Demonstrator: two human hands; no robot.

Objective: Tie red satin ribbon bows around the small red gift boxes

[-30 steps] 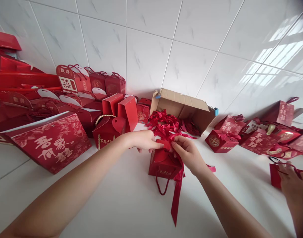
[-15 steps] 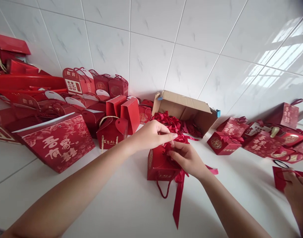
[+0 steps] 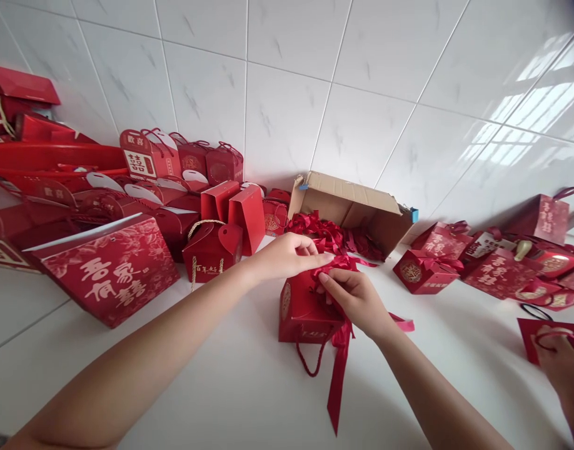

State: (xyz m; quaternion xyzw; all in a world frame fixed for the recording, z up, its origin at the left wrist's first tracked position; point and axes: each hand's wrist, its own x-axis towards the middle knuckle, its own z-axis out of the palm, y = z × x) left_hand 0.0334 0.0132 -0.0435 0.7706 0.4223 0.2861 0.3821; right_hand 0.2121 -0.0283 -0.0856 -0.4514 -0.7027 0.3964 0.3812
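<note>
A small red gift box (image 3: 301, 306) stands on the white table, a twisted cord loop hanging from its near side. Red satin ribbon (image 3: 339, 381) lies across its top, with one long tail trailing toward me. Above the box's far edge, my left hand (image 3: 294, 255) pinches the ribbon between thumb and fingers. My right hand (image 3: 355, 300) is closed on the ribbon at the top right of the box, thumb against forefinger. The fingers hide most of the ribbon's middle, so I cannot see how it is looped.
Behind the box, a cardboard carton (image 3: 357, 194) on its side holds red ribbons. At left are a large red box (image 3: 113, 275), a box with cream cord (image 3: 212, 250) and a red basin (image 3: 57, 156). Finished-looking boxes (image 3: 427, 269) stand right, near another person's hand (image 3: 561, 362).
My left hand has dropped slightly, and my right fingers have shifted a little on the ribbon. At right, the other person's hand has moved slightly on a red box.
</note>
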